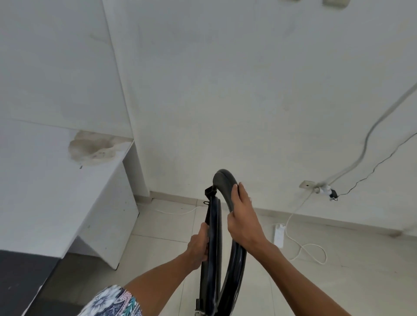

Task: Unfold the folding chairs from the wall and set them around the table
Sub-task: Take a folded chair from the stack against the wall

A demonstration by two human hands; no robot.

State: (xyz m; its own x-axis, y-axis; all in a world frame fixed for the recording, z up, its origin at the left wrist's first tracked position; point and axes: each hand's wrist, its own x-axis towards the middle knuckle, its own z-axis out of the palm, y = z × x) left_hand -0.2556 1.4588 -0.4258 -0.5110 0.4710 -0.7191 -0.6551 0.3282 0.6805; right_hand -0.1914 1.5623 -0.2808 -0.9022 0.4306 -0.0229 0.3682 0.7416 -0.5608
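White wall (225, 90) behind, both hands' fingers curled around folded black chair (225, 182), left hand (198, 245), right hand (243, 218)

- The folding chair (223, 180) is cut off by the bottom edge, so its legs and feet are out of view. Seen edge-on, its seat and back are hard to tell apart.
- The left hand (198, 244) grips the near bar, its fingertips hidden behind it.
- The right hand (243, 221) lies over the curved top, its palm side hidden.
- Both forearms and a flowered sleeve (112, 302) run off the bottom edge.
- The plug (328, 190) on the wall is too small to make out.
- A grey cable (370, 135) leaves by the right edge.
- A wall fitting (334, 2) is cut by the top edge.
- A dark surface (20, 282) in the bottom left corner is cut off, and what it is cannot be told.
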